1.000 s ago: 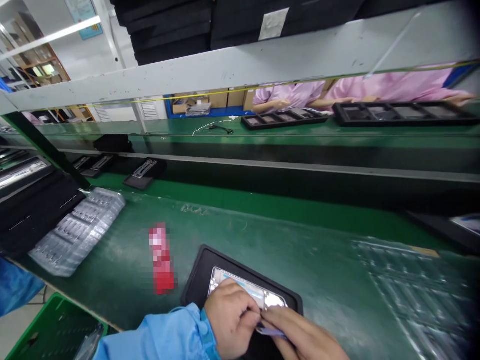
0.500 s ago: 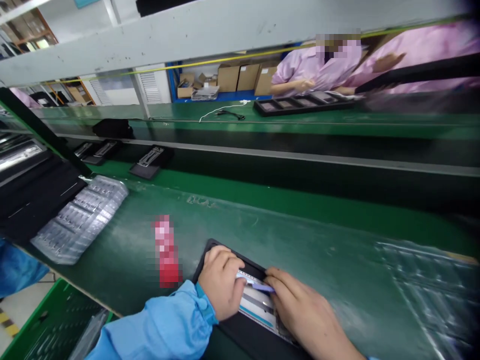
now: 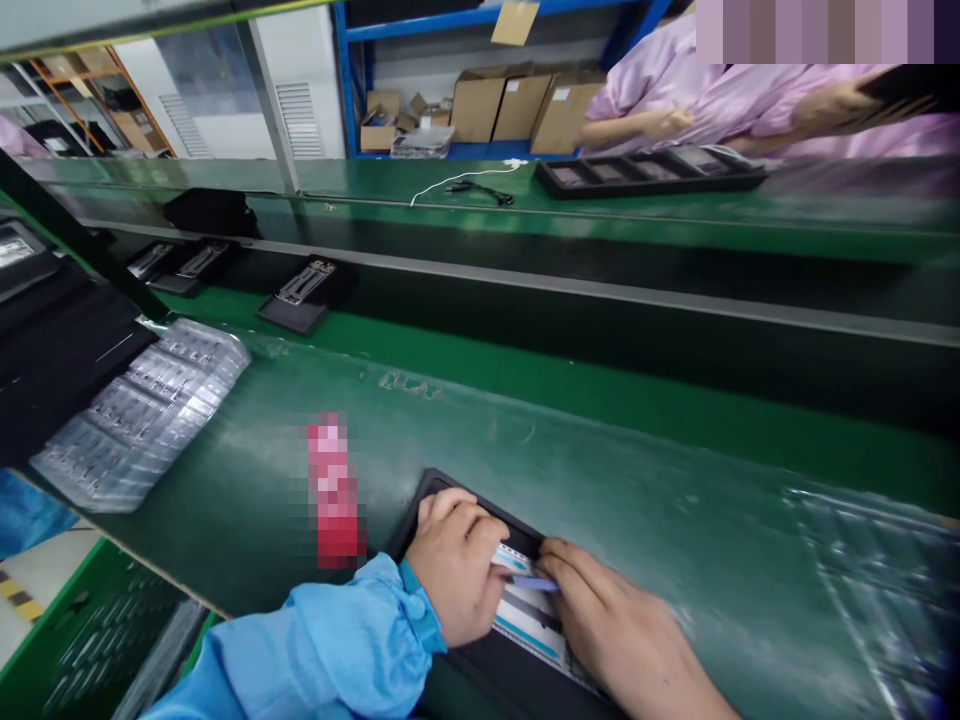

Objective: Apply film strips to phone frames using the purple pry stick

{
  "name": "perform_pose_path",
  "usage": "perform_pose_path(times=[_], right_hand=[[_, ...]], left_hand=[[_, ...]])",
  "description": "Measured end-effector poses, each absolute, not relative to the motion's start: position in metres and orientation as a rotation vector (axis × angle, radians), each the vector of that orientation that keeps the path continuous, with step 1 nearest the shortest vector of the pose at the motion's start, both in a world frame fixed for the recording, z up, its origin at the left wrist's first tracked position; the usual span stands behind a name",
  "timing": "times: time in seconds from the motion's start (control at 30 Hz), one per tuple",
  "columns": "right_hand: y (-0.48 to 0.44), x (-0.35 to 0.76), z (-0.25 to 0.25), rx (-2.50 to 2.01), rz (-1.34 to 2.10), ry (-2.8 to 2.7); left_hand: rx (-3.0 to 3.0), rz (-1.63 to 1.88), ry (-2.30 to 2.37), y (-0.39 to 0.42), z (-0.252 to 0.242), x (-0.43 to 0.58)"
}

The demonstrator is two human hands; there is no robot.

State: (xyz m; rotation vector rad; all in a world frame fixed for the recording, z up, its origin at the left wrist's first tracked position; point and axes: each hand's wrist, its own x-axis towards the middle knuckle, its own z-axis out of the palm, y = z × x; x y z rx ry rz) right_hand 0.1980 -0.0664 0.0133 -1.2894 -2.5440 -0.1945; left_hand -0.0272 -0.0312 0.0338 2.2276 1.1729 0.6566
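Note:
A black tray (image 3: 517, 665) lies on the green table near its front edge, with white and blue strip-like parts (image 3: 529, 632) inside. My left hand (image 3: 457, 570), in a blue sleeve, rests over the tray's left part with its fingers curled; what they grip, if anything, is hidden. From the right, my right hand (image 3: 611, 620) reaches in, its fingers bent around the end of a thin purple piece (image 3: 534, 583) that spans the gap between both hands. The fingertips of that hand are partly hidden.
Left of the tray lies a blurred red item (image 3: 335, 500). Clear plastic trays lie at left (image 3: 142, 420) and right (image 3: 885, 600). Beyond the table, a belt (image 3: 675, 330) carries black trays (image 3: 304, 290). People in pink (image 3: 697, 90) work across it. A green crate (image 3: 97, 640) stands lower left.
The camera view has shifted, showing more of the shelf behind. Both hands stay at the tray, and the purple piece now lies flatter between them.

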Motion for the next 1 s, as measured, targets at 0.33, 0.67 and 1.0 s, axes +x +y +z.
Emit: perform_pose_path(times=[0.33, 0.67, 1.0], right_hand=[[-0.065, 0.194, 0.016, -1.417, 0.043, -2.487], [-0.063, 0.192, 0.021, -1.567, 0.225, -2.341], [-0.056, 0.194, 0.028, -1.595, 0.429, -2.352]], left_hand=[[2.212, 0.653, 1.176, -0.029, 0.035, -0.027], [2.228, 0.625, 1.19, -0.029, 0.033, -0.029], [2.251, 0.609, 1.213, -0.029, 0.029, -0.031]])
